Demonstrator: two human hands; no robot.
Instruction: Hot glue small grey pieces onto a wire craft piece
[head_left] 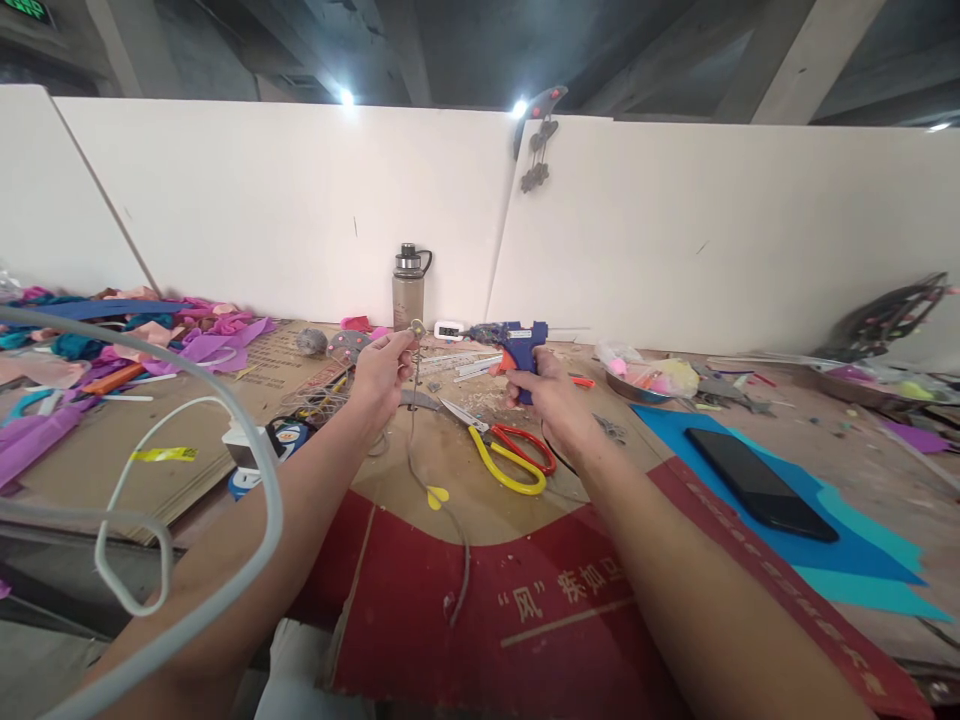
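My right hand (551, 385) is wrapped round the handle of a blue hot glue gun (521, 345), with its dark, crusted nozzle pointing left. My left hand (386, 375) pinches the top of a thin grey-brown cord (417, 440), where a small yellowish piece (417, 327) sits at the fingertips. The nozzle is to the right of this piece, apart from it. Lower down, the cord carries a yellow petal-shaped piece (437, 497), and its end hangs over the red cardboard (420, 600). Between my hands lie scissors (517, 455) with one red and one yellow handle.
A bottle (408, 290) and a small white digital display (449, 330) stand at the back. A phone (757, 482) lies on blue sheets at right. Coloured scraps (172, 335) and a tape measure (289, 437) are at left. A white cable (259, 430) loops across the left foreground.
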